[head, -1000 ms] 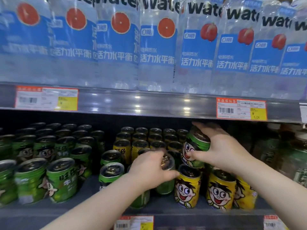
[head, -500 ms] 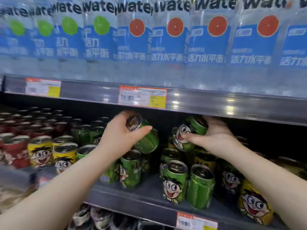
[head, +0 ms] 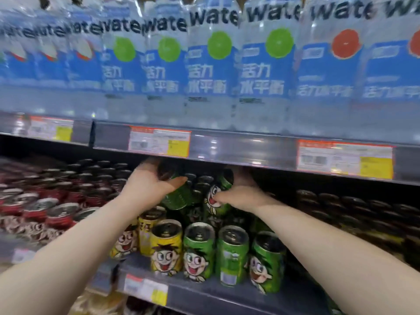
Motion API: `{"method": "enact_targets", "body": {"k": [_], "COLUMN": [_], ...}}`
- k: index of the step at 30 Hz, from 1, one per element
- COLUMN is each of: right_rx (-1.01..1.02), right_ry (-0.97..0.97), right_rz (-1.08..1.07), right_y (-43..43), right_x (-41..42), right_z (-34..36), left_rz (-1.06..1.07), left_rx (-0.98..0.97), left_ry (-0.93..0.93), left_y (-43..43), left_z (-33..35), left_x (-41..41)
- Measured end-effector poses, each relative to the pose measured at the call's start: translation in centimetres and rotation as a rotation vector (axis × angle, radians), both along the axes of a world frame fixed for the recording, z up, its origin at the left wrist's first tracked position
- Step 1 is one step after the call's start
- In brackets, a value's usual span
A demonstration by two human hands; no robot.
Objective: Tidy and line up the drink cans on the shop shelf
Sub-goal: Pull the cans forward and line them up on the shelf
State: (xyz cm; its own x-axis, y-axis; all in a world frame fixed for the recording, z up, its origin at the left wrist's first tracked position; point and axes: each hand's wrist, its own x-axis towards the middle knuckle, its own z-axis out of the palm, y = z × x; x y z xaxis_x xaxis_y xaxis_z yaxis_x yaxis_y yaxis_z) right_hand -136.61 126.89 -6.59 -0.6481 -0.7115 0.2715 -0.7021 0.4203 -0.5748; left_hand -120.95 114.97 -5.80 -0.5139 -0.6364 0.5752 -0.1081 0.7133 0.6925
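Left hand grips one tilted green can. Right hand grips a second green can. Three front green cans stand upright at the shelf edge.

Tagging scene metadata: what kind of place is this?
Likely a shop's drinks aisle: price labels on the shelf edge, packed rows of water bottles above, and ranks of drink cans below.

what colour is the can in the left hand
Green. The can gripped by the left hand shows best in the head view.
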Motion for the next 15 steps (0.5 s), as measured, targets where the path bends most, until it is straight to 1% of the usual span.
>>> {"method": "enact_targets", "body": {"k": [3, 5, 8, 11, 15], "right_rx": [0.181, 0.303, 0.404, 0.472, 0.493], "right_ry": [0.021, 0.024, -0.016, -0.031, -0.016], "right_rz": [0.022, 0.017, -0.006, -0.02, -0.051], "right_y": [-2.3, -3.1, -3.6, -3.7, -3.4], "right_x": [0.5, 0.5, 0.5, 0.4, 0.2], "right_z": [-1.0, -1.8, -2.5, -2.8, -2.8], "left_rz": [-0.05, -0.072, -0.138, -0.242, -0.302], "left_rx": [-0.075, -0.115, -0.155, -0.149, -0.161], "left_ry": [-0.156, -0.306, -0.544, -0.651, -0.739], "left_y": [-2.6, -3.4, -3.8, -4.7, -5.5], "left_z": [-0.5, -0.6, -1.0, -2.4, -3.9], "left_x": [-0.7, -1.6, -3.1, -4.4, -5.6]}}
